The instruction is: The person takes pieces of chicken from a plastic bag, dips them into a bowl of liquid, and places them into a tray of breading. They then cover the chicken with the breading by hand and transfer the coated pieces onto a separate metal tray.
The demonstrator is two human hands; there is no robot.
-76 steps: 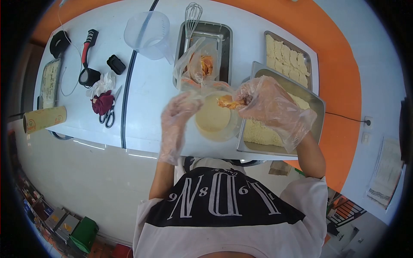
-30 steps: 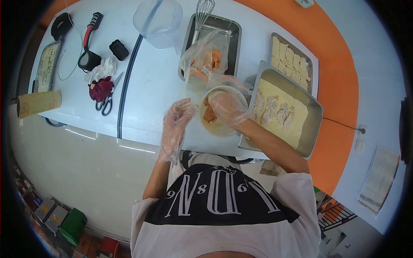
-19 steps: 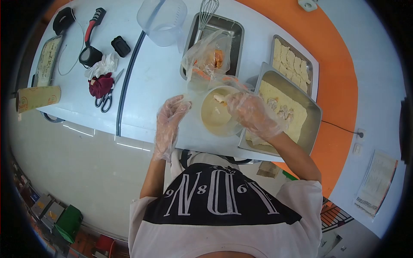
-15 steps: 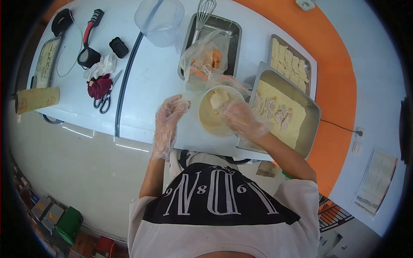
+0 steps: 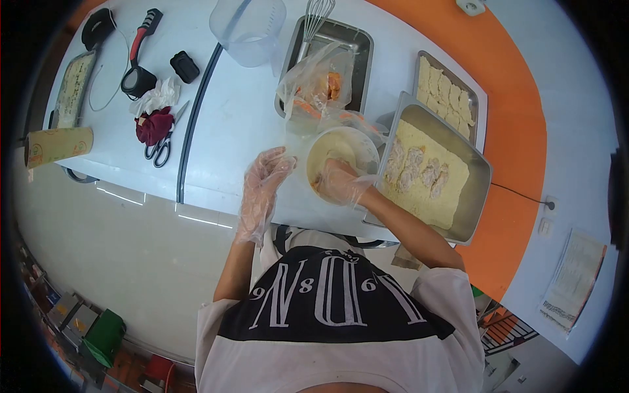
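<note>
My right hand, in a clear plastic glove, reaches down into a white tub of pale, creamy liquid. Its fingers are hidden in the tub, so what they hold does not show. My left hand, also gloved, hovers just left of the tub with its fingers loosely bent and nothing in them. To the right, a deep metal tray holds yellowish crumbs with several coated meat pieces on top. Behind the tub, a clear plastic bag contains orange-coloured pieces.
A metal pan with a whisk lies behind the bag. Another tray of breaded pieces stands at the back right. A clear measuring jug, scissors, a red cloth and a knife sharpener are leftward.
My right hand has moved left and down into the tub from its right rim. The pale lump seen by its fingers before is no longer visible. My left hand has shifted slightly right.
</note>
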